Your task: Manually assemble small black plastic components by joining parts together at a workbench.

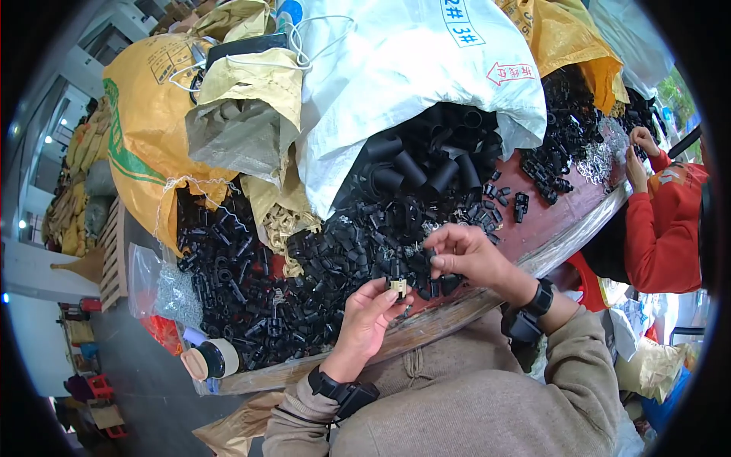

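In left hand (368,318), cream part (398,286), sack (396,65) (tubes (411,169) inside)

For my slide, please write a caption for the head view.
The left hand holds a small black-and-cream piece, the right hand beside it, before heaped black parts and a white sack.

The left hand (364,324) is raised with its thumb (383,302) and fingertips drawn together in a pinch, pointing up and to the right. Below and left of those fingers, the left wrist (343,365) leads down to a sleeved forearm (298,415). The right hand (481,259) hangs above and right of the left fingertips, apart from them, its fingers (448,234) curled toward the thumb. Behind those fingers, the right wrist (521,288) and forearm (569,324) slant down to a bent elbow.
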`<act>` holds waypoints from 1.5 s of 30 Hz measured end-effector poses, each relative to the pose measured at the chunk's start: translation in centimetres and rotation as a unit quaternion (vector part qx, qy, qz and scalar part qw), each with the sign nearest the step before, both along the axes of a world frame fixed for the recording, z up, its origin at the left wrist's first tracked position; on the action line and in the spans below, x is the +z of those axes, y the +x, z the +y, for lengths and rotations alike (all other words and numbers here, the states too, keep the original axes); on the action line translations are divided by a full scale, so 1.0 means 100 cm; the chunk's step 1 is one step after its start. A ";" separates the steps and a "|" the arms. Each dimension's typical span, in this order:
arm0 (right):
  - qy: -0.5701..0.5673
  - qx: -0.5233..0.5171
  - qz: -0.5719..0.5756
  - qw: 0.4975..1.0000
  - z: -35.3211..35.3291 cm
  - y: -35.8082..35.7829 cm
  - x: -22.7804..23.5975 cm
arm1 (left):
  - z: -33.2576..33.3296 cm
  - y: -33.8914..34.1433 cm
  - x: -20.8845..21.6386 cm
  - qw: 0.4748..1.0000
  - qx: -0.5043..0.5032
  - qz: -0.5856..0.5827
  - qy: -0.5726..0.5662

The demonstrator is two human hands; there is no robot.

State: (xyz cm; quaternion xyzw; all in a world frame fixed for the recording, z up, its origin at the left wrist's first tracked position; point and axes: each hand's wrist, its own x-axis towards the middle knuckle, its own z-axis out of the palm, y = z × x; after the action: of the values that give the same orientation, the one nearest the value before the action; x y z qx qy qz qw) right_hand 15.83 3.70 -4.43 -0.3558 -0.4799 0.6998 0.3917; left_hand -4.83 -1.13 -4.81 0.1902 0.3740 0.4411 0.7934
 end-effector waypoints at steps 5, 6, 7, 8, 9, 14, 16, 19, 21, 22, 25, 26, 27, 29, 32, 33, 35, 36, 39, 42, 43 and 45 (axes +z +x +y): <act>-0.025 -0.014 0.048 0.998 -0.020 -0.018 0.011 | 0.001 0.013 0.001 1.000 0.002 0.002 0.014; -0.026 -0.027 0.056 0.998 -0.022 -0.019 0.011 | 0.001 0.013 0.001 1.000 0.002 0.003 0.014; -0.026 -0.028 0.056 0.998 -0.024 -0.019 0.010 | 0.002 0.013 0.001 1.000 0.005 -0.001 0.016; -0.010 -0.027 0.045 0.999 -0.026 -0.019 0.010 | 0.002 0.013 0.001 1.000 0.007 -0.005 0.018; 0.005 -0.027 0.033 0.999 -0.027 -0.020 0.009 | 0.002 0.014 0.000 1.000 0.010 -0.009 0.020; 0.179 -0.083 -0.091 0.976 -0.031 -0.022 -0.002 | 0.002 0.015 0.000 1.000 -0.002 -0.022 0.011; 0.266 -0.095 -0.148 0.948 -0.031 -0.021 0.000 | 0.003 0.016 0.002 0.999 -0.019 -0.034 0.003; 0.432 -0.118 -0.259 0.856 -0.028 -0.019 0.000 | 0.003 0.018 0.005 0.999 -0.037 -0.031 -0.005; 0.504 -0.126 -0.260 0.814 -0.027 -0.018 -0.004 | 0.001 0.018 0.005 0.998 -0.050 -0.012 -0.018; 0.539 -0.128 -0.260 0.791 -0.027 -0.017 -0.006 | 0.000 0.019 0.005 0.998 -0.052 -0.013 -0.018; 0.560 -0.109 -0.271 0.775 -0.027 -0.015 -0.007 | 0.000 0.019 0.002 0.996 -0.088 0.015 0.005; 0.571 -0.098 -0.275 0.767 -0.026 -0.014 -0.008 | 0.000 0.018 0.002 0.996 -0.088 0.015 0.004; 0.570 -0.097 -0.274 0.768 -0.024 -0.013 -0.007 | 0.002 0.018 0.003 0.995 -0.095 0.018 0.013; 0.598 -0.110 -0.274 0.745 -0.015 -0.006 0.000 | 0.005 0.015 0.005 0.994 -0.107 0.023 0.030; 0.610 -0.180 -0.335 0.695 0.014 0.008 0.002 | 0.010 0.003 0.001 0.993 -0.112 0.020 0.032; 0.603 -0.192 -0.391 0.668 0.028 0.016 0.001 | 0.012 0.001 -0.001 0.992 -0.117 0.018 0.035; 0.570 -0.173 -0.485 0.640 0.058 0.031 -0.004 | 0.012 -0.001 -0.002 0.992 -0.118 0.011 0.038; 0.543 -0.144 -0.526 0.639 0.069 0.038 -0.007 | 0.013 -0.001 -0.003 0.992 -0.123 0.002 0.042; 0.529 -0.111 -0.565 0.623 0.088 0.046 -0.013 | 0.014 0.003 0.004 0.993 -0.113 0.005 0.043; 0.515 -0.096 -0.573 0.631 0.098 0.047 -0.013 | 0.015 0.004 0.009 0.995 -0.089 0.029 0.041; 0.505 -0.100 -0.564 0.646 0.100 0.048 -0.012 | 0.015 0.002 0.006 0.993 -0.097 0.058 0.042; 0.496 -0.105 -0.554 0.660 0.099 0.051 -0.009 | 0.016 0.001 0.003 0.985 -0.116 0.116 0.044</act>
State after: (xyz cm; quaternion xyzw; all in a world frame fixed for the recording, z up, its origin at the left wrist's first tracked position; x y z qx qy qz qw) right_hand 20.91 13.61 -5.38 -0.4791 -0.8435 -0.0142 0.2425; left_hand -4.74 0.47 -4.49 0.3169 0.4191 0.3371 0.7812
